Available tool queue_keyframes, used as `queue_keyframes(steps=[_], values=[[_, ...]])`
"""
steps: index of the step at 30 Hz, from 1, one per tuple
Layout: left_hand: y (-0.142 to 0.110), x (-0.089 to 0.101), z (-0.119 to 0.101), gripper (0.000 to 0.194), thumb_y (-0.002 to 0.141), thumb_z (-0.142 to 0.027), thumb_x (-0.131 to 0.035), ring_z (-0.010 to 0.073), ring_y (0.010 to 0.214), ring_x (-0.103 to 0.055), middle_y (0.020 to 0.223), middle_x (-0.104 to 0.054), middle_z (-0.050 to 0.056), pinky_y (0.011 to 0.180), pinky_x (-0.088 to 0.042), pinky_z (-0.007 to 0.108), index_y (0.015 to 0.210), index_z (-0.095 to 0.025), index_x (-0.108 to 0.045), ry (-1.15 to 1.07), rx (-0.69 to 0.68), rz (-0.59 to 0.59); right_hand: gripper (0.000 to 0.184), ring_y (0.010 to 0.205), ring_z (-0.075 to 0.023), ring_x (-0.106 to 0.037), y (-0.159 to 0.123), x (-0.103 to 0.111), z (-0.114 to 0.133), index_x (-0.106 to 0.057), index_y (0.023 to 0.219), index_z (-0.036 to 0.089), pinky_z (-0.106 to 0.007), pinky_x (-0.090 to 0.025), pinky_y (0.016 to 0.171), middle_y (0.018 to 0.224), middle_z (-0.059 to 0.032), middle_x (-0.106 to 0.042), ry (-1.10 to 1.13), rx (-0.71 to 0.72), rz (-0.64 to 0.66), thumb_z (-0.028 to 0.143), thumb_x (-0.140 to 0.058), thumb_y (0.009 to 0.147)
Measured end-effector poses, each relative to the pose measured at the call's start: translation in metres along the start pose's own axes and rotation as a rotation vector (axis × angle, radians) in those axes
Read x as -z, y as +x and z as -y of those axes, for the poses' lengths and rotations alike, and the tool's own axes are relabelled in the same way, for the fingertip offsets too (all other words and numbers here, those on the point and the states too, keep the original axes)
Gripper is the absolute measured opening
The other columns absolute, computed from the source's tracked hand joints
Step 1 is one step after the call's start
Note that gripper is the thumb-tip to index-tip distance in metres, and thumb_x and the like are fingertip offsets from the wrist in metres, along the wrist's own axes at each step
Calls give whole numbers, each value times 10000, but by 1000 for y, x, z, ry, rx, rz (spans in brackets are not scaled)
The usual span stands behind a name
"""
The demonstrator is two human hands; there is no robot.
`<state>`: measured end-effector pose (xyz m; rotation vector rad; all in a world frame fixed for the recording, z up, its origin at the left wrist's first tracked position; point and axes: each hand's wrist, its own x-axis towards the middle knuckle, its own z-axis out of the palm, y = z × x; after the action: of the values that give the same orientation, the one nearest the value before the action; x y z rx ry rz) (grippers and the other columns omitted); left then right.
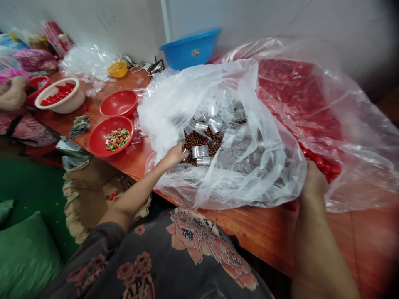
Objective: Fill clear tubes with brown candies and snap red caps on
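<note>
At the near left edge of a large translucent plastic bag (255, 187), my left hand (175, 156) has its fingers closed on a small clear plastic container (185, 154). Beside it, inside the bag's mouth, lie many small brown balls (199, 139). Several more clear containers (215, 124) rest on and among them. My right hand (314, 182), smeared by motion, is at the bag's right side, near red pieces (327, 168) in a second clear bag. Its fingertips are hidden, so its grip is unclear.
On the wooden table (255, 228), a red bowl (93, 139) holds wrapped candies, with another red bowl (118, 104) behind. A white bowl (67, 104) contains red pieces. A blue basin (191, 50) stands behind the bag. A torn cardboard box (75, 199) is below; another person's hand (14, 93) is far left.
</note>
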<state>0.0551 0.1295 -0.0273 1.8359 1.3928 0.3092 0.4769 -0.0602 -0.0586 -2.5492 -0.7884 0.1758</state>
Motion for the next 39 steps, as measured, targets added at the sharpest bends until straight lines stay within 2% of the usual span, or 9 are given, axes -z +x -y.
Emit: queue_keyframes(steps=[4, 7, 11, 17, 22, 28, 33, 36, 39], values=[[23, -20, -1, 337, 633, -59, -677, 176, 713, -589, 739, -635, 11, 743, -461, 295, 951, -146, -603, -187, 41, -107, 400, 795, -231, -592, -9, 2, 4, -614, 1237, 246, -375, -353, 704, 1023, -188, -672, -64, -78, 60, 340, -567, 851], [39, -35, -1, 299, 694, -85, -660, 151, 693, -576, 724, -608, -4, 739, -456, 286, 974, -152, -581, -286, 27, -169, 422, 841, -224, -605, -13, 1, 5, -619, 1230, 267, -349, -386, 720, 1055, -140, -688, 59, -105, -17, 319, -572, 814], [49, -46, -1, 316, 718, -111, -672, 140, 751, -598, 805, -622, 12, 753, -466, 273, 1014, -153, -568, -460, -2, -211, 472, 900, -208, -632, -15, -1, 2, -637, 1218, 172, -311, -442, 802, 1076, -127, -695, 264, -81, -93, 271, -544, 766], [42, -42, -9, 413, 735, -151, -677, 134, 788, -625, 893, -656, 31, 763, -499, 284, 1126, -156, -542, -735, -46, -193, 497, 875, -261, -632, -18, 8, -7, -677, 1185, 168, -356, -448, 761, 1029, -143, -703, 99, -7, 129, 313, -580, 719], [22, -27, -22, 350, 655, -142, -742, 130, 849, -629, 945, -700, 37, 849, -493, 283, 990, -137, -641, -926, -118, -193, 507, 825, -292, -634, -14, 5, -24, -714, 1150, 178, -398, -454, 724, 934, -142, -716, 3, -9, -21, 435, -559, 740], [-11, -4, -33, 338, 679, -208, -757, 121, 754, -636, 939, -712, 46, 705, -546, 274, 998, -122, -687, -976, 65, -7, 418, 824, -269, -679, -17, 1, -25, -723, 1030, 192, -418, -506, 774, 909, -118, -722, 475, -14, -346, 399, -616, 683], [-30, 3, -37, 356, 688, -192, -757, 108, 736, -640, 983, -704, 49, 719, -555, 282, 1032, -129, -691, -978, 97, 28, 257, 696, -262, -687, -28, 23, 2, -635, 872, 235, -480, -521, 703, 832, -100, -679, 896, 8, -658, 367, -640, 652], [-38, 2, -41, 408, 683, -218, -771, 131, 832, -649, 1028, -703, 57, 784, -548, 303, 1075, -142, -685, -1003, 20, 58, 257, 718, -223, -676, -46, 47, 31, -589, 818, 247, -500, -529, 747, 850, -52, -652, 1145, 69, -623, 377, -699, 625], [-46, -3, -47, 434, 658, -245, -800, 152, 897, -645, 1053, -702, 66, 828, -530, 318, 1063, -145, -679, -1024, -31, 90, 279, 727, -141, -652, -77, 62, 71, -576, 730, 215, -432, -535, 871, 789, 18, -616, 1365, 87, -446, 284, -788, 562]])
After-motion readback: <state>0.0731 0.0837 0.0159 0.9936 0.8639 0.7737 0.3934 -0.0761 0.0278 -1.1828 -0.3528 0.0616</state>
